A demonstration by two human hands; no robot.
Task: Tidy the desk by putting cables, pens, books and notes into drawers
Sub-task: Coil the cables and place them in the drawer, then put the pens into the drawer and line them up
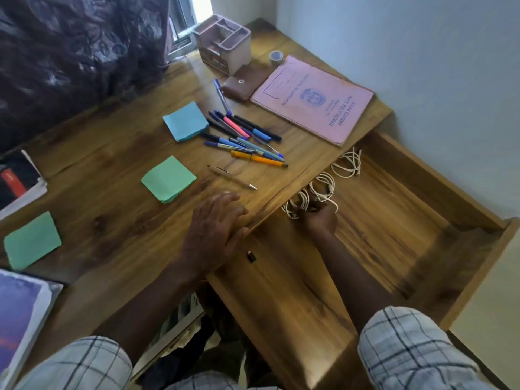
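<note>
My right hand (320,219) reaches into the open wooden drawer (394,220) and grips a coiled white cable (298,205) near the desk edge. Two more white cable coils (323,187) (347,163) lie further back in the drawer. My left hand (216,220) rests flat on the desk edge with straight fingers. A pile of several pens (244,136) lies mid-desk, with one beige pen (232,177) apart. A pink record book (312,98) lies at the back right. Blue notes (185,121) and two green note pads (168,178) (32,240) lie on the desk.
A pink desk organiser (222,42), a brown wallet (243,83) and a tape roll (276,57) stand at the back. Books lie at the left edge (17,181) and front left (22,319). A small black item (251,256) lies in the drawer. The wall bounds the right.
</note>
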